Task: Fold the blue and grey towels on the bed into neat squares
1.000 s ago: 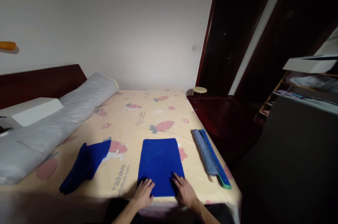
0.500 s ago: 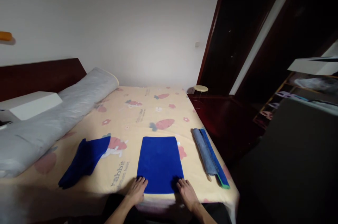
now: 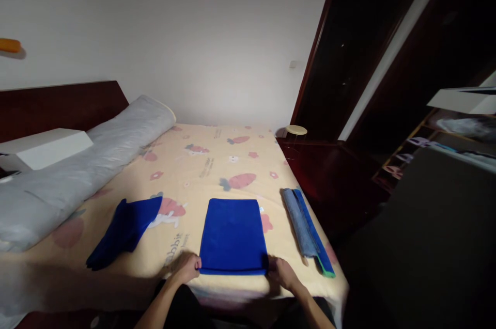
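A blue cloth (image 3: 233, 233) lies flat before me on the bed, its near edge turned up in a narrow fold. My left hand (image 3: 189, 268) pinches the near left corner of it. At the near right corner my right hand (image 3: 282, 272) is closed on the same cloth, its fingertips partly in shadow. Off to the left lies a second, crumpled blue cloth (image 3: 127, 228). To the right rest two rolled cloths side by side, a grey-blue roll (image 3: 300, 223) and a blue roll with a green end (image 3: 314, 233).
The bed (image 3: 217, 163) has a cream sheet with carrot and rabbit prints. A long grey wrapped roll (image 3: 116, 138) and a white box (image 3: 50, 148) lie along the headboard (image 3: 62, 107). A stool (image 3: 296, 130) stands beyond the bed, and a rack (image 3: 411, 143) is at the right.
My hands have moved from lying on the cloth's near part to gripping its near corners. The near edge is now folded over and sits a little farther from me.
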The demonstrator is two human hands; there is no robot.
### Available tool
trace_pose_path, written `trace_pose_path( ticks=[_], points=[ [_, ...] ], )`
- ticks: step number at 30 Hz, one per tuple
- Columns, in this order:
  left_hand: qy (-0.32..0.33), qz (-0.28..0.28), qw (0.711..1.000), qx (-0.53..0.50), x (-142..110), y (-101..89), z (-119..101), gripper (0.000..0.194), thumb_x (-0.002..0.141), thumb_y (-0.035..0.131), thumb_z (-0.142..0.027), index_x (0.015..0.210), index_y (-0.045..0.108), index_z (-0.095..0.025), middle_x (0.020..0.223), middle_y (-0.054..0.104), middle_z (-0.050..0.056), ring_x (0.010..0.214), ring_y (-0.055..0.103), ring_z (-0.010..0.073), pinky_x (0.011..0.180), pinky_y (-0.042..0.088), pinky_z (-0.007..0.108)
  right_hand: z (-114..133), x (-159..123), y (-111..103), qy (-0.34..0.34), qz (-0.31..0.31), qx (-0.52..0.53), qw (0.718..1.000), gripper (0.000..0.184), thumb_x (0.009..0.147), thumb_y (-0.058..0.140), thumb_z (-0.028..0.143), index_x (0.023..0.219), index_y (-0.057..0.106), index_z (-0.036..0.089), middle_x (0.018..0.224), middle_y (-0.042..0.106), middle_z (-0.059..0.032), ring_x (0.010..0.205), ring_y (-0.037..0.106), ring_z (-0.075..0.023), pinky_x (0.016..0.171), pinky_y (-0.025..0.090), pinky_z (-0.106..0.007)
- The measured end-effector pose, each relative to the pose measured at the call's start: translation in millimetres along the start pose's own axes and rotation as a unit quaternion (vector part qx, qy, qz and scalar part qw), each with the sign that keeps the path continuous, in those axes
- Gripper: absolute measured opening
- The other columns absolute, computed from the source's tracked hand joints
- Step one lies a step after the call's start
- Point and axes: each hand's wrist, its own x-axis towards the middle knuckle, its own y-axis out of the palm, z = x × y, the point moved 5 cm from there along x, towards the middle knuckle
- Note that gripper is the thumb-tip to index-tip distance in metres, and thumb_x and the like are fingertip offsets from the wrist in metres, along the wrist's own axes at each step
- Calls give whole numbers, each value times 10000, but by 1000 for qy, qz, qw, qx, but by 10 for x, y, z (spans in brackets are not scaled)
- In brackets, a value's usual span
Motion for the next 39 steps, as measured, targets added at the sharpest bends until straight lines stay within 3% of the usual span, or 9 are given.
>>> trace_pose_path(
  ticks=[7,15,19,22,26,29,35,39],
  points=[
    [-39,-5,998,-47,-10,-68,124,176,755,580,-240,850,726,-216,894,750,-28,854,655,152,740,441,219,-80,36,65,28,9,24,999,144,768,557,230,748,694,193,743,697,-10,732,624,-175,683,414,-262],
    [-96,-22,995,-14,-21,-36,91,118,747,589,-235,763,703,-214,801,722,-23,832,647,161,703,418,228,-95,18,212,71,-4,-26,997,180,840,516,244,919,672,199,931,727,-85,864,670,-210,742,432,-277],
    [-116,-42,992,27,-40,-83,-44,218,724,604,-165,925,679,-201,980,710,44,942,633,191,770,429,259,-43,-19,223,77,-12,-57,995,226,862,493,237,1035,635,211,938,728,-92,860,686,-226,741,448,-293],
    [-95,-46,993,56,-72,-134,-219,303,745,554,-103,1022,650,-182,1063,683,83,1024,613,213,864,420,297,36,-42,200,67,-27,-80,994,358,853,462,167,1195,570,175,1027,707,-124,917,680,-233,785,457,-308],
    [-49,-32,995,74,-135,-153,-438,357,827,374,-58,982,663,-199,1049,688,75,1034,611,203,911,409,320,169,-66,213,44,-41,-106,993,442,826,381,46,1208,577,153,1130,668,-143,999,657,-223,875,440,-316],
    [-37,-22,996,82,-171,-169,-507,372,822,360,-53,957,676,-197,1075,693,85,1050,618,205,916,419,323,215,-82,246,49,-42,-117,991,462,825,344,23,1187,598,155,1117,673,-138,1001,659,-215,884,441,-310],
    [-52,-17,995,78,-173,-190,-466,294,851,447,-255,952,714,-185,1052,724,118,997,664,242,877,473,343,191,-100,250,62,-36,-129,989,439,850,390,96,1246,576,130,1078,693,-145,944,679,-218,849,454,-302],
    [-62,-31,994,81,-123,-75,-483,479,875,438,-474,1128,683,-149,1245,660,166,1221,559,294,1058,381,409,220,-103,235,55,-31,-130,989,418,858,409,133,1231,599,141,1060,704,-135,927,683,-227,824,462,-308]
  ],
)
